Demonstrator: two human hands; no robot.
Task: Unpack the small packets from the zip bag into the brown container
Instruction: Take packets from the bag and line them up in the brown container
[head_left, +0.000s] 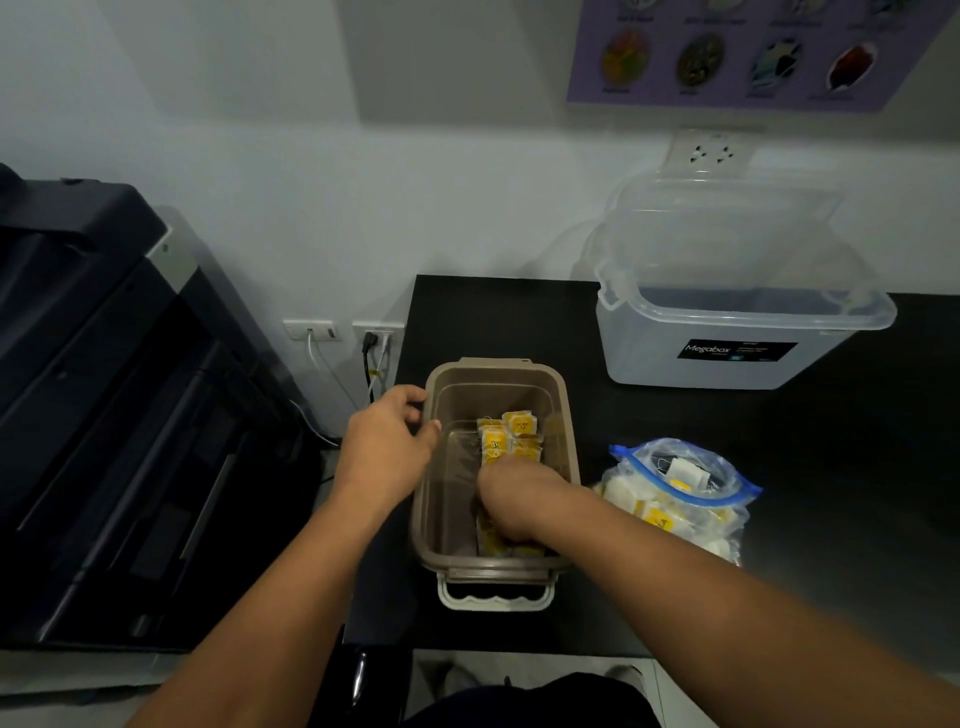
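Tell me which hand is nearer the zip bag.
Right. The right hand is inside the brown container, beside the zip bag; the left hand holds the container's opposite rim, farther away.

Black counter (831, 467) carries three things. The brown container (493, 365) sits at its nine o'clock edge, with the zip bag (680, 488) just beside that at three o'clock. A clear storage box (727, 343) stands well back at one o'clock.

Office copy corner, white-walled.
A large dark floor-standing copier (130, 389) is seen at left, beside a black table (857, 467). Wall sockets (311, 330) with plugged cables are set low, a purple printed poster (753, 52) is hung above, and a clear lidded storage box (727, 338) is kept on the table.
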